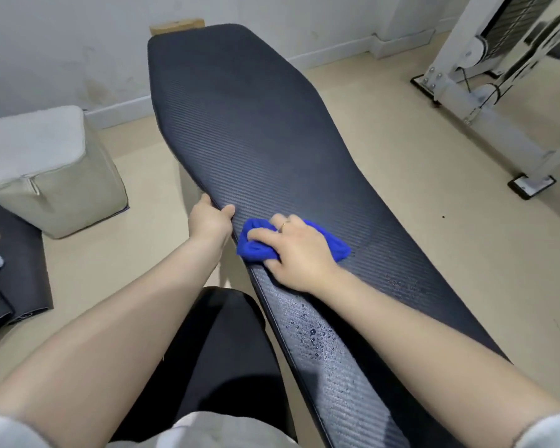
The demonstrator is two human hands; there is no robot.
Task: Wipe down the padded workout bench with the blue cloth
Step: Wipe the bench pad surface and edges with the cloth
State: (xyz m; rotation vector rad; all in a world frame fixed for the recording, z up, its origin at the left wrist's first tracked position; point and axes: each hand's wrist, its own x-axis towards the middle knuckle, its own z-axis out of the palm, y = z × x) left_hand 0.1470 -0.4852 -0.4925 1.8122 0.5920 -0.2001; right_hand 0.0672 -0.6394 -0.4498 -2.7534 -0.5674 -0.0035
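1. The right hand [299, 250] is spread flat, pressing the bunched blue cloth [259, 244] onto the padded bench [256, 130], a bit below frame center.
2. The left hand [210, 219] has its grip curled around the bench's left edge, just beside the cloth, probably bracing it.
3. The bench's long axis runs from lower right to upper center.
4. Water droplets [314, 334] bead below the cloth, toward the bottom of the frame, so I'd guess the wipe needs to head that way, right hand closest.
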